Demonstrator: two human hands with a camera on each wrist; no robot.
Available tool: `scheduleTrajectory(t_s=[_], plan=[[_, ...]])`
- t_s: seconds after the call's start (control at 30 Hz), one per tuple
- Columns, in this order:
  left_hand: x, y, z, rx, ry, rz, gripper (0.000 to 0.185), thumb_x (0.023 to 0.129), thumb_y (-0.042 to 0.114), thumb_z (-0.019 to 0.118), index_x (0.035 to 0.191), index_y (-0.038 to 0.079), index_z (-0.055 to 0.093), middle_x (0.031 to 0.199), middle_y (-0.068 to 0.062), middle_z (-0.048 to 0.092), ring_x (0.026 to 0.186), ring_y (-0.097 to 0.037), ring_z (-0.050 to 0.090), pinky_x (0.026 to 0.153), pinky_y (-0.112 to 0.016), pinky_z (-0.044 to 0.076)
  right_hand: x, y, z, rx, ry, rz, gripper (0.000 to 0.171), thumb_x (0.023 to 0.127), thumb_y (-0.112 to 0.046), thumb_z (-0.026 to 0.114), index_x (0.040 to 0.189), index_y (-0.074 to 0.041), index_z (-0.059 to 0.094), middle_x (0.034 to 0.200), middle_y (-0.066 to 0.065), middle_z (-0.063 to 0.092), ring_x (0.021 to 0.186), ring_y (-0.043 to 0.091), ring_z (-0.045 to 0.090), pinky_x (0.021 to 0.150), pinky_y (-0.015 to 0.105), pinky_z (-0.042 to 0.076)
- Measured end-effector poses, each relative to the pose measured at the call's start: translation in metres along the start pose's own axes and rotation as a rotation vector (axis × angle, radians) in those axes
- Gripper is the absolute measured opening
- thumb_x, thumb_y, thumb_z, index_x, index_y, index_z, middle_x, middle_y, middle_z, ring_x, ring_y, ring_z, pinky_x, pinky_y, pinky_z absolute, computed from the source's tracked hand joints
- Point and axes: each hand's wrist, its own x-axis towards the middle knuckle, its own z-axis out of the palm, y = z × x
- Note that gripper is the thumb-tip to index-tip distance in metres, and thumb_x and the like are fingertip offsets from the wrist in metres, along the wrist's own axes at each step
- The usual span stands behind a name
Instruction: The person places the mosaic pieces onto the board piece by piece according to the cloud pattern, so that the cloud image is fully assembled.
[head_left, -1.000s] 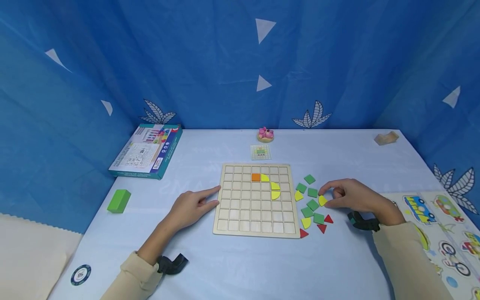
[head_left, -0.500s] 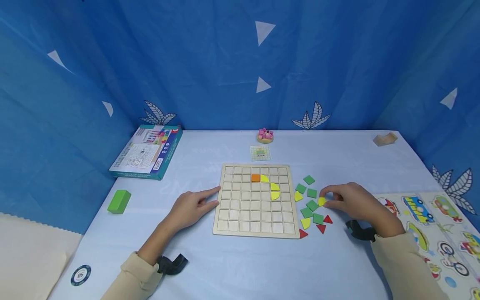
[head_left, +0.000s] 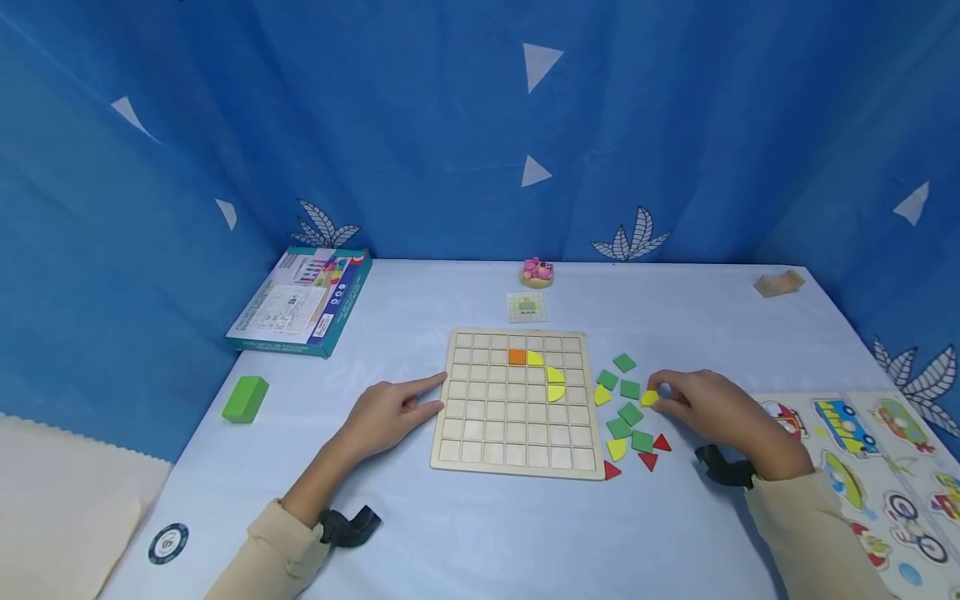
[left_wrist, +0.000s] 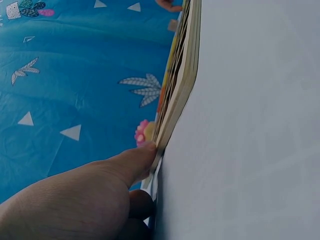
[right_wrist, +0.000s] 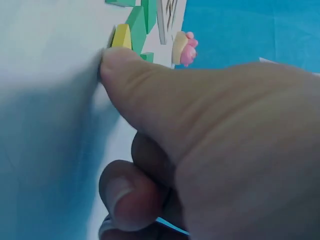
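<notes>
Head view laid out the whole board [head_left: 517,400] with an orange square and three yellow pieces set in it, and the loose tiles [head_left: 626,412] to its right, none of which the right wrist view took in beyond a few edges. There the thumb tip [right_wrist: 112,60] touched the yellow piece [right_wrist: 121,36], lying on the table just right of the board; the right hand [head_left: 708,408] pinched it. The left hand [head_left: 386,412] lay flat, forefinger straight against the board's left edge [left_wrist: 177,100].
</notes>
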Motion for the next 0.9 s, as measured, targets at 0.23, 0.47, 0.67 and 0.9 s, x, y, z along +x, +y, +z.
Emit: scheduleTrajectory(t_s=[0.23,0.47,0.67,0.9], plan=[[0.001,0.001,-0.003,0.004,-0.001,0.0,0.049,0.097,0.047,0.068,0.143,0.031,0.061,0.054,0.01,0.045,0.047,-0.008,0.035,0.052,-0.027,0.031,0.003,-0.007,-0.01,-0.016,0.061,-0.016,0.034,0.094,-0.018,0.076,0.124,-0.005,0.066,0.062,-0.002,0.045,0.057,0.014,0.044,0.054,0.027,0.039],[0.0,0.0,-0.003,-0.001,-0.002,-0.008,0.049,0.098,0.047,0.068,0.143,0.031,0.061,0.055,0.009,0.045,0.048,-0.008,0.036,0.052,-0.027,0.031,0.017,-0.027,-0.021,0.016,0.144,-0.093,0.035,0.093,-0.02,0.077,0.124,-0.007,0.068,0.062,-0.002,0.042,0.057,0.015,0.041,0.053,0.028,0.034],[-0.001,-0.001,-0.001,0.005,-0.001,-0.01,0.049,0.097,0.047,0.068,0.143,0.03,0.062,0.055,0.01,0.046,0.048,-0.009,0.038,0.052,-0.027,0.032,0.035,-0.046,-0.021,0.036,0.171,-0.127,0.032,0.093,-0.019,0.078,0.122,-0.009,0.07,0.061,-0.002,0.043,0.057,0.015,0.043,0.053,0.028,0.036],[0.001,0.001,0.0,0.013,-0.01,-0.003,0.05,0.098,0.047,0.068,0.144,0.031,0.06,0.055,0.01,0.046,0.048,-0.009,0.038,0.052,-0.027,0.032,0.056,-0.064,-0.015,0.046,0.164,-0.199,0.03,0.094,-0.021,0.077,0.122,-0.01,0.07,0.063,-0.003,0.046,0.056,0.014,0.043,0.053,0.028,0.036]])
